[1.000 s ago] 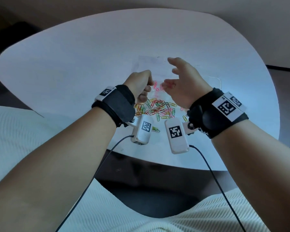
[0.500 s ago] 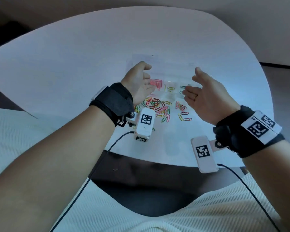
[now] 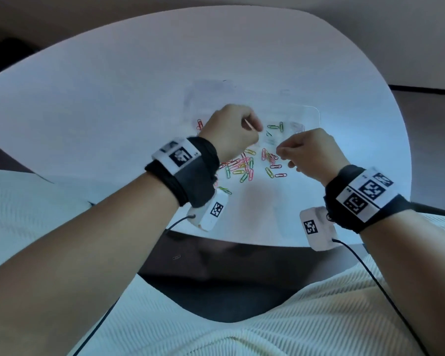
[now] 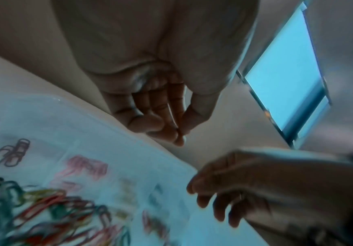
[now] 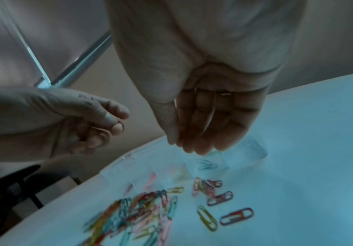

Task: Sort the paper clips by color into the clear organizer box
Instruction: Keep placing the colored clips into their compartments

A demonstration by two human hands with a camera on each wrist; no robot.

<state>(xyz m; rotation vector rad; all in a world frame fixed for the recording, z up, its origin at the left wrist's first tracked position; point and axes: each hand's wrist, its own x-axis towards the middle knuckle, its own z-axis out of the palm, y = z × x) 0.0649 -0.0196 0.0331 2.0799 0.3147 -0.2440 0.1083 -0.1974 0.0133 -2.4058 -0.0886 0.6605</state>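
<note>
Head view: clear organizer box (image 3: 311,113) on white table (image 3: 113,98), walls faint, near edge hidden behind both hands. Green clips in one compartment, pink at left; others hard to make out. Loose paper clips (image 3: 244,167) heaped just in front.

Left wrist view: blurred; left hand (image 4: 156,106) above box, fingertips pinched together, contents not discernible.

Right wrist view: left hand pinching a pale paper clip (image 5: 106,131). Right hand (image 5: 209,116) over box, fingers straight, close together, holding nothing.

Rounded white table (image 3: 113,98), dim beige wall (image 3: 370,21), perhaps a window (image 4: 287,79).
</note>
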